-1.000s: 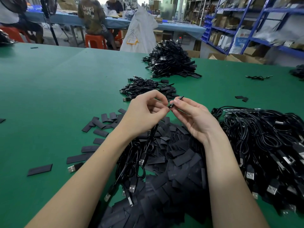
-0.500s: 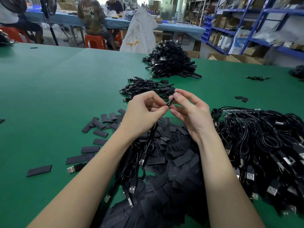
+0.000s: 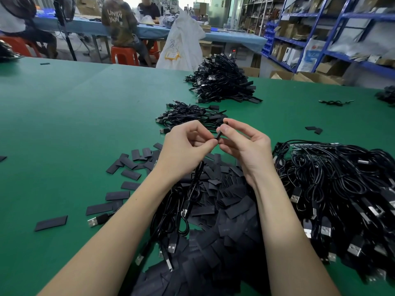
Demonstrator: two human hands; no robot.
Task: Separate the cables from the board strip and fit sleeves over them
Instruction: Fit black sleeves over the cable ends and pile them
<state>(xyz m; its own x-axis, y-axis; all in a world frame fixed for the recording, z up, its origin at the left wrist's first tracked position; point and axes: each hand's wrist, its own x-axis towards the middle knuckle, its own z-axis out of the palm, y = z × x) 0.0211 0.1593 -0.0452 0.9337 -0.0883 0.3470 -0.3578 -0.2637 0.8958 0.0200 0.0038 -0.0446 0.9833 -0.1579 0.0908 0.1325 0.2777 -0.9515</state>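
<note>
My left hand [image 3: 183, 148] and my right hand [image 3: 245, 146] meet above the green table [image 3: 74, 124]. Between their fingertips stands a small black sleeve [image 3: 220, 133], nearly upright, pinched by my right thumb and forefinger. My left hand pinches the end of a black cable [image 3: 192, 189] just below the sleeve; the cable hangs down under my left palm to a bunch of loops with USB plugs. How far the cable end sits inside the sleeve is hidden by my fingers. A heap of flat black sleeves [image 3: 213, 210] lies under my forearms.
A big tangle of black USB cables [image 3: 342, 199] lies at the right. A small cable bundle [image 3: 190, 115] and a larger pile [image 3: 222, 82] lie beyond my hands. Loose sleeves [image 3: 51, 223] are scattered at the left. People sit at a far blue table.
My right hand has turned the sleeve from slanting to nearly upright and drawn closer to the left. Both hands have risen slightly.
</note>
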